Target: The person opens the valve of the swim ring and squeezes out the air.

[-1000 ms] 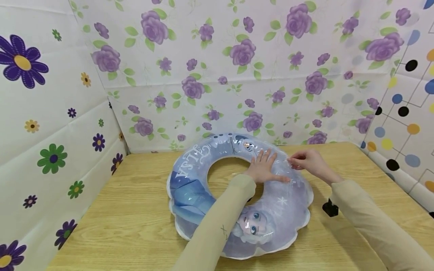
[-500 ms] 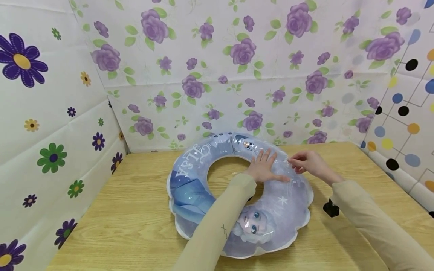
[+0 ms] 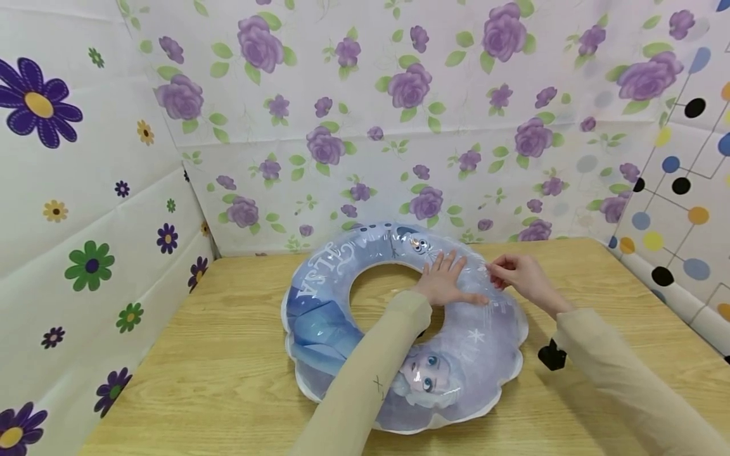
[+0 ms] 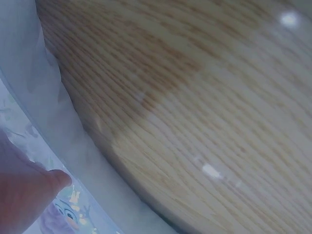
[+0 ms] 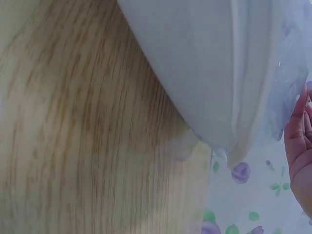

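A round, inflated swim ring point(image 3: 476, 373), pale blue and lilac with a printed cartoon figure and lettering, lies on the wooden table point(image 3: 228, 354). My left hand point(image 3: 441, 285) rests on its upper right part, palm down, fingers spread and thumb pointing right. In the left wrist view only a finger point(image 4: 53, 183) shows over the ring's print. At the ring's outer right edge, the thumb and fingertips of my right hand point(image 3: 521, 275) pinch a bit of the ring. The fingers hide that small part, and I cannot tell whether it is the valve.
A white cloth with purple roses point(image 3: 325, 145) hangs behind the table. Flower-patterned cloth point(image 3: 91, 266) covers the left side, and dotted cloth point(image 3: 681, 185) the right. A small black device point(image 3: 552, 356) sits below the right sleeve point(image 3: 599, 342).
My right fingers have shifted very slightly at the ring's edge. The left hand and the swim ring stay in place.
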Motion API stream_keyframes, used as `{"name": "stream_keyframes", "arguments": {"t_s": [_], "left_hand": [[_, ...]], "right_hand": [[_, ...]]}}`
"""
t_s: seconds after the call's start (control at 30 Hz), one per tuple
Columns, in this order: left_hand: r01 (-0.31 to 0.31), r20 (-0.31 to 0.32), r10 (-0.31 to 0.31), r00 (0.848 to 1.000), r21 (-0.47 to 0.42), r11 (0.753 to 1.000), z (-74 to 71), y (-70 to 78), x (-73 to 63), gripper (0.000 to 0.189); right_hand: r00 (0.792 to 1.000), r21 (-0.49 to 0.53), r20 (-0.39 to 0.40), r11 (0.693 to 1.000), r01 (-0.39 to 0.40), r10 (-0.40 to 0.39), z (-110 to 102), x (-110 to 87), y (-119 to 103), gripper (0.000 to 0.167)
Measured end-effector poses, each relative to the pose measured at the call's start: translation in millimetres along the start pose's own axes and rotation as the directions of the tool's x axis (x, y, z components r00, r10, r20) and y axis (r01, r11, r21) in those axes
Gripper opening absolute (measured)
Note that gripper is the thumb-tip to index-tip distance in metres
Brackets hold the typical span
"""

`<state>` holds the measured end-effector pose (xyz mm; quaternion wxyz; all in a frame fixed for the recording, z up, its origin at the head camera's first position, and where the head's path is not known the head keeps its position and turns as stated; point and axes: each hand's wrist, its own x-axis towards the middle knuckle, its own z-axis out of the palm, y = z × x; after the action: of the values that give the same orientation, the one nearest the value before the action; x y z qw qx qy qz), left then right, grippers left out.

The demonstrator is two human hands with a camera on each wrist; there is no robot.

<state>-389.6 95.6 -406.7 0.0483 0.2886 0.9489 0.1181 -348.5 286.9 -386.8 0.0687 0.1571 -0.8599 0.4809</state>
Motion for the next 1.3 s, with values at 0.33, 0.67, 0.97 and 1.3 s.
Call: {"name": "stream_keyframes", "arguments": {"t_s": [0.33, 0.67, 0.97, 1.3], "left_hand": [[-0.001, 0.001, 0.001, 1.000, -0.013, 1.000, -2.6, 0.1, -0.6, 0.107], [-0.006, 0.004, 0.006, 1.000, -0.009, 1.000, -5.1, 0.9, -3.5, 0.106], [-0.001, -0.010, 0.001, 1.000, 0.006, 1.000, -0.9, -0.4, 1.2, 0.106], [0.001, -0.012, 0.000, 1.000, 0.023, 1.000, -0.9, 1.5, 0.6, 0.105]], "right_hand": [[0.996, 0.016, -0.088, 1.000, 0.002, -0.001, 5.0, -1.8, -2.0, 0.029], [0.998, 0.157, -0.065, 0.988, -0.006, 0.017, 5.8, -1.0, 0.1, 0.029], [0.994, 0.269, -0.082, 0.962, -0.043, 0.067, 9.1, 0.3, 3.2, 0.034], [0.981, 0.432, -0.135, 0.899, -0.068, 0.140, 15.5, -1.0, 7.4, 0.027]]}}
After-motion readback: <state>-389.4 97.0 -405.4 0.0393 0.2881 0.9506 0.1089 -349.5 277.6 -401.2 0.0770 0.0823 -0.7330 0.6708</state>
